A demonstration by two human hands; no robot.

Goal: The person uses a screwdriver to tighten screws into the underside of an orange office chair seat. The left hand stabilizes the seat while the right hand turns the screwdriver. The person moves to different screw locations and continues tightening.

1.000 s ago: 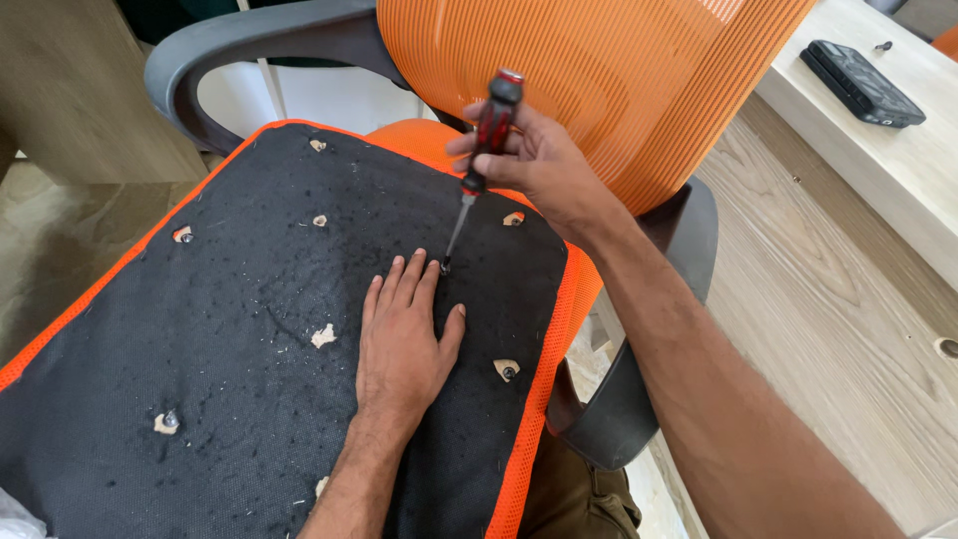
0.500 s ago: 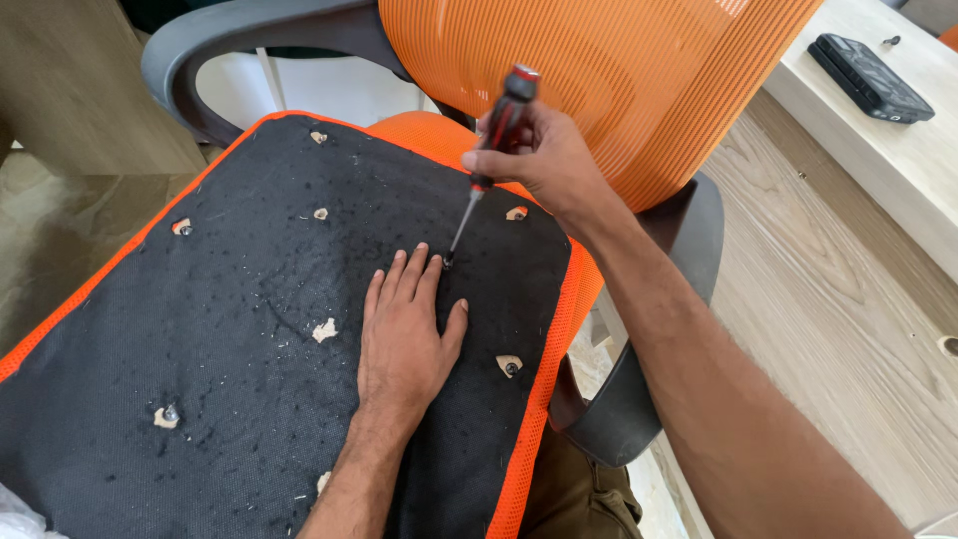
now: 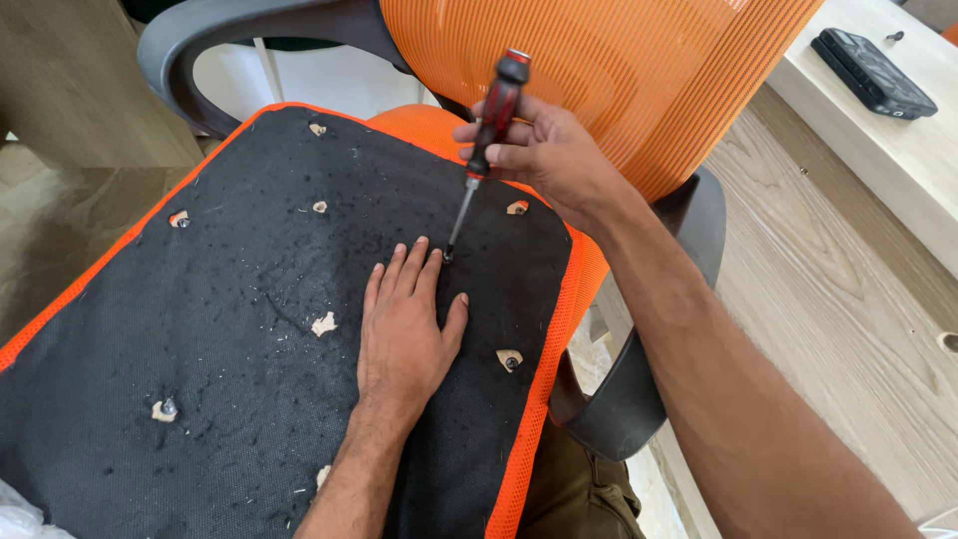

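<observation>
Over the last second the right hand point(image 3: 554, 160) has shifted its grip on the screwdriver point(image 3: 484, 140). The red and black handle leaned towards about 1 o'clock before and now stands a little steeper, with its cap clear above the knuckles. The tip has stayed on the same spot of the black seat underside point(image 3: 249, 329), just off the left hand's fingertips point(image 3: 424, 250), so the tool reads as being turned in place, not moved to another hole.

The screwdriver's long axis runs from its cap at roughly 12 to 1 o'clock down to the tip at 6 to 7 o'clock. The tip points into the fabric at the small screw point(image 3: 448, 257) beside the left index finger (the screw itself is barely visible).

The right hand's fingers are wrapped tight round the handle. The left hand point(image 3: 404, 329) lies flat, fingers together and extended, pressing on the seat and holding nothing. It has not moved. Other screw holes point(image 3: 510, 359) dot the panel, and the orange mesh backrest point(image 3: 619, 70) rises behind at 12 o'clock.
</observation>
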